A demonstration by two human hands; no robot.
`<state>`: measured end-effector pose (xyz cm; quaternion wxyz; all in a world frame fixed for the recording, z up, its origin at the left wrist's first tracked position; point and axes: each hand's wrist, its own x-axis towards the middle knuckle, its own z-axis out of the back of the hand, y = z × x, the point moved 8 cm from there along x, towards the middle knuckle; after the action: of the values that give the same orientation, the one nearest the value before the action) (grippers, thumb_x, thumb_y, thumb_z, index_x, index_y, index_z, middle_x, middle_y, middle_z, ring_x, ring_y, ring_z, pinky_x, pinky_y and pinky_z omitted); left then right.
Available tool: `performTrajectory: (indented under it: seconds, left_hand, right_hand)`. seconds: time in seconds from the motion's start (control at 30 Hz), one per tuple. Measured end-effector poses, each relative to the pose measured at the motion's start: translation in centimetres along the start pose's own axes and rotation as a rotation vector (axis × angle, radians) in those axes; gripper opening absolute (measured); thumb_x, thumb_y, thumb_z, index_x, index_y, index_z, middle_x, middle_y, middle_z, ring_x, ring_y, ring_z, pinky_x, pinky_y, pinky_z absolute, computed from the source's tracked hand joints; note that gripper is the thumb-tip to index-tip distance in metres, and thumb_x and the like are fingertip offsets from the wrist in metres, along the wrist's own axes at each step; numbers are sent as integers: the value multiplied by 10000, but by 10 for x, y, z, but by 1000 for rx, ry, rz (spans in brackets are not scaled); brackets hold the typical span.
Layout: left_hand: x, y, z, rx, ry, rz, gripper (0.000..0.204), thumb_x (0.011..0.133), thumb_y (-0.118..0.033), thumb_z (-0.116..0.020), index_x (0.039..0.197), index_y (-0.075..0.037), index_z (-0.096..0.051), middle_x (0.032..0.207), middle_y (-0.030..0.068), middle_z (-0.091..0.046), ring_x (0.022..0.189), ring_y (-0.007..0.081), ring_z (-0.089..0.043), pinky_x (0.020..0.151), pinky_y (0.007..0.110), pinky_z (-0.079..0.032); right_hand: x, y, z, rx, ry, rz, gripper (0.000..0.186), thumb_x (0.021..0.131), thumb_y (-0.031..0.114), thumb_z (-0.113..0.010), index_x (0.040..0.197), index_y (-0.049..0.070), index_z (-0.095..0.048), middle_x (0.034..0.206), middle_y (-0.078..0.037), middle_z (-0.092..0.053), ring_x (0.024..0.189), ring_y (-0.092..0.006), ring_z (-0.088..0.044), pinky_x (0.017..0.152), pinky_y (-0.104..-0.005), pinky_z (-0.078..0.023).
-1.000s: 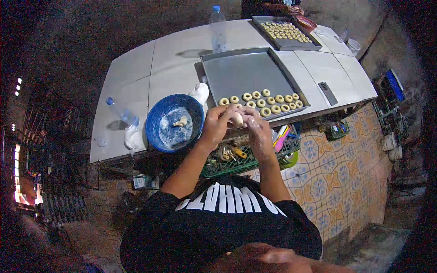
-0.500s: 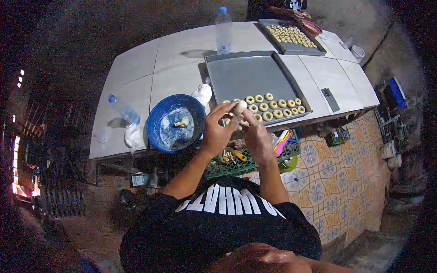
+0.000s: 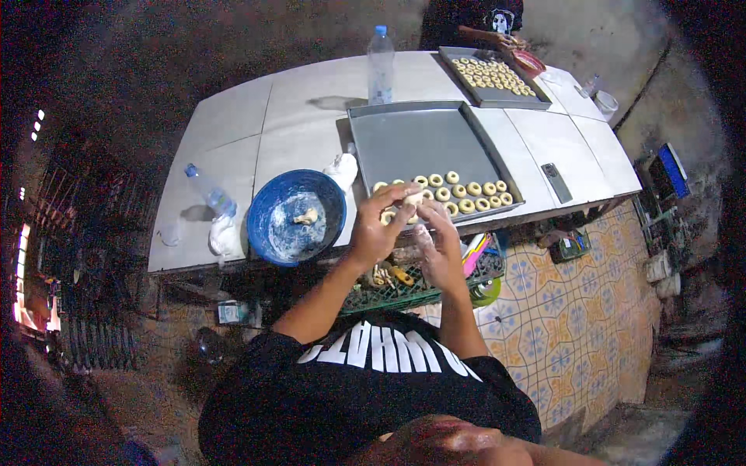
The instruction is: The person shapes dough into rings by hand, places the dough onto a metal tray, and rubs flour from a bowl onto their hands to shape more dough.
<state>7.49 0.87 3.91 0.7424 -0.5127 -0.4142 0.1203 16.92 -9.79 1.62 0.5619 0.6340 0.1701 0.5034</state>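
Observation:
Above the near edge of the big metal tray (image 3: 420,140), a small pale dough piece (image 3: 413,199) is pinched in the fingers of my left hand (image 3: 376,231). My right hand (image 3: 441,252) meets it from the other side, its bent fingertips against the dough. Flour whitens the right fingers. Rows of small dough rings (image 3: 466,206) fill the near part of the tray, and my hands hide some of them. Left of my hands stands a blue basin (image 3: 260,206), floury inside, with a dough lump (image 3: 308,216) in it.
Bottles (image 3: 380,66) (image 3: 211,193), white bags (image 3: 340,171) (image 3: 224,235) and a dark phone (image 3: 555,182) rest on the white table (image 3: 225,116). Across it, a co-worker's hands (image 3: 509,40) are near a second ring-filled tray (image 3: 517,99) and a red bowl (image 3: 530,64). A green crate (image 3: 381,297) sits below.
My hands have lowered slightly, and the dough is now partly covered by the fingers. The right fingers have curled in around it. The whole view has shifted a little.

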Motion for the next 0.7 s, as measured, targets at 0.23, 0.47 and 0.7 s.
performTrajectory:
  seconds: [0.23, 0.47, 0.7]
  left_hand:
    - [-2, -12, -11, -155, 122, -42, 321, 933, -61, -687, 1252, -33, -669, 1239, 124, -681, 1217, 247, -613, 1046, 368, -463]
    - [0, -13, -15, 16, 184, -84, 459, 818, -32, -801, 1255, -83, -671, 1252, 123, -678, 1166, 217, -649, 940, 347, -540]
    - [2, -22, -9, -144, 54, -53, 452, 845, -56, -791, 1273, -49, -647, 1251, 114, -677, 1159, 208, -652, 941, 335, -553]
  right_hand:
    - [-6, -12, 8, 219, -34, -53, 348, 959, 169, -643, 1268, 9, -646, 1402, -145, -546, 1281, -269, -534, 1106, -383, -392]
    - [-11, -12, 1, 971, -133, -343, 349, 1026, 281, -563, 1202, 2, -676, 1300, -104, -620, 1208, -199, -581, 1046, -366, -439]
    - [-1, -19, 2, 800, -67, -186, 315, 989, 298, -601, 1145, 49, -713, 1432, -67, -550, 1287, -226, -532, 1048, -411, -451]
